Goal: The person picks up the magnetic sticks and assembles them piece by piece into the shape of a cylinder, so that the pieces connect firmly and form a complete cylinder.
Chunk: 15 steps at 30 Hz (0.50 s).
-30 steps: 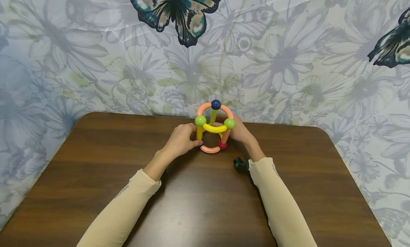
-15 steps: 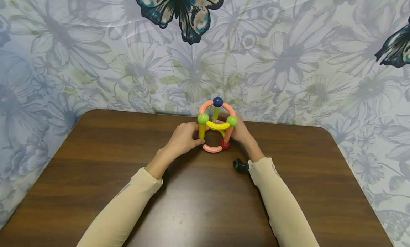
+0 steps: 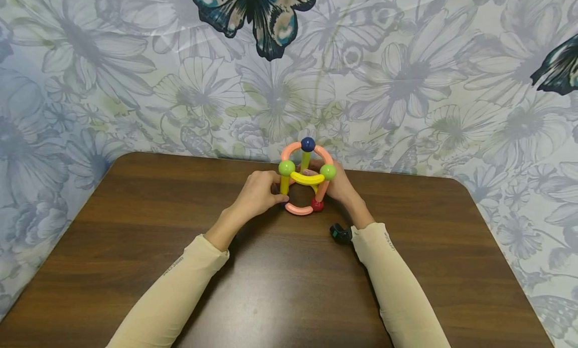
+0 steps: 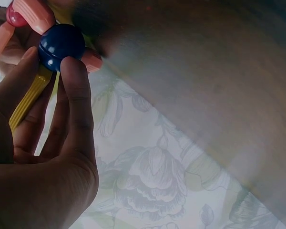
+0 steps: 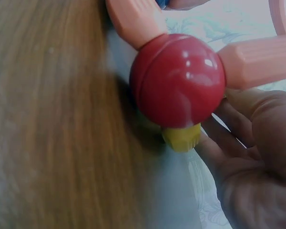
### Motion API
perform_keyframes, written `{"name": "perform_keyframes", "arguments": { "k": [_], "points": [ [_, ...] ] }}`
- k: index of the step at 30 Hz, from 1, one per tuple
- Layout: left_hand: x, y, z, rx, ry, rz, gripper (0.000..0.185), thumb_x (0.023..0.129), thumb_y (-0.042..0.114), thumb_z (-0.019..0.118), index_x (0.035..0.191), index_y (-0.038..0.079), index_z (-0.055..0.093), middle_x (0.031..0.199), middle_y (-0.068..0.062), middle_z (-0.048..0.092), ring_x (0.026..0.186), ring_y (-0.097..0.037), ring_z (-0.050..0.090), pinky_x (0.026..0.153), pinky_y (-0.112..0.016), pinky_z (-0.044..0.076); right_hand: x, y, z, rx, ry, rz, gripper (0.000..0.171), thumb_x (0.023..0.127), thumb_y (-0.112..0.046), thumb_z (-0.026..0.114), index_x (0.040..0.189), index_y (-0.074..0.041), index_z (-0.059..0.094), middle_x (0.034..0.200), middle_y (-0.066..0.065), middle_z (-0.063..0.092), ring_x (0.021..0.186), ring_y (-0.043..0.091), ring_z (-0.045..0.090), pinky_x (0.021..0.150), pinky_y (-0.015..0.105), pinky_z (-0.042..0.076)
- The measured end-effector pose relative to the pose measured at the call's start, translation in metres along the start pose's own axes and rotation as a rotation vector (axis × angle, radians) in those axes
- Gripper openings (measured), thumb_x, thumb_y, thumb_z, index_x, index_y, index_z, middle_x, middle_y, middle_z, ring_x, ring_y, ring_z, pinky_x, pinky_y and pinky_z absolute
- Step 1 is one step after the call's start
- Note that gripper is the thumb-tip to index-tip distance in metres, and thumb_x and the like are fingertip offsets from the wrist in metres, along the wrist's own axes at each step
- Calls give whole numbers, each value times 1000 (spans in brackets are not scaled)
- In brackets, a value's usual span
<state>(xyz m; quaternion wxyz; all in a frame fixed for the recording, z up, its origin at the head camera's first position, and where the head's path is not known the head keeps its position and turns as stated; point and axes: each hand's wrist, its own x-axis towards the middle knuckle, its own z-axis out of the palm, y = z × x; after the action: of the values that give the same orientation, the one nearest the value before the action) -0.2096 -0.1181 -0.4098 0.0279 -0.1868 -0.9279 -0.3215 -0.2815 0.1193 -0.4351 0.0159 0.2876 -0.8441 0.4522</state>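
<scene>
A toy frame of coloured rods and balls [image 3: 305, 179] stands on the brown table [image 3: 280, 283] near its far edge. It has a dark blue ball [image 3: 308, 144] on top, two green balls [image 3: 286, 167], a curved yellow rod and a red ball [image 3: 317, 204] at the base. My left hand [image 3: 266, 190] grips the left yellow upright; in the left wrist view its fingers [image 4: 76, 105] curl round a yellow rod [image 4: 31, 98] beneath a blue ball [image 4: 62, 44]. My right hand [image 3: 336, 185] holds the frame's right side, its fingers [image 5: 248, 157] just behind the red ball [image 5: 177, 78].
A floral cloth with butterflies [image 3: 253, 12] hangs right behind the table's far edge. A small black wrist camera [image 3: 340, 233] sits at my right cuff. Bare wood stretches between my forearms and to both sides.
Both hands keep their hold on the frame in the same spot. Only the view has shifted a little.
</scene>
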Motion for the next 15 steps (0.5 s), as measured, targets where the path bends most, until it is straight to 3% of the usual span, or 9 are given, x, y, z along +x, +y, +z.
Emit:
{"name": "perform_keyframes", "arguments": {
  "k": [7,14,15],
  "points": [
    [0,2,1,14,-4,-7,20,82,19,93,92,9,79,87,-7,74,74,-19,67,68,-35,52,-4,4,0,68,-1,4,30,102,-15,71,127,-1,73,120,12,78,120,30,70,109,51,50],
    [-1,2,0,4,2,-6,20,83,20,92,91,9,77,89,-8,74,76,-19,67,67,-34,53,-7,-1,-5,-6,24,53,44,99,-19,76,138,-2,64,123,17,76,118,33,71,105,51,54],
    [-1,2,0,-6,7,-3,21,83,20,92,91,9,77,89,-8,75,75,-18,67,67,-34,52,-8,-2,-6,-19,29,74,42,99,-21,76,134,-3,65,117,18,77,112,33,73,101,49,56]
  ]
}}
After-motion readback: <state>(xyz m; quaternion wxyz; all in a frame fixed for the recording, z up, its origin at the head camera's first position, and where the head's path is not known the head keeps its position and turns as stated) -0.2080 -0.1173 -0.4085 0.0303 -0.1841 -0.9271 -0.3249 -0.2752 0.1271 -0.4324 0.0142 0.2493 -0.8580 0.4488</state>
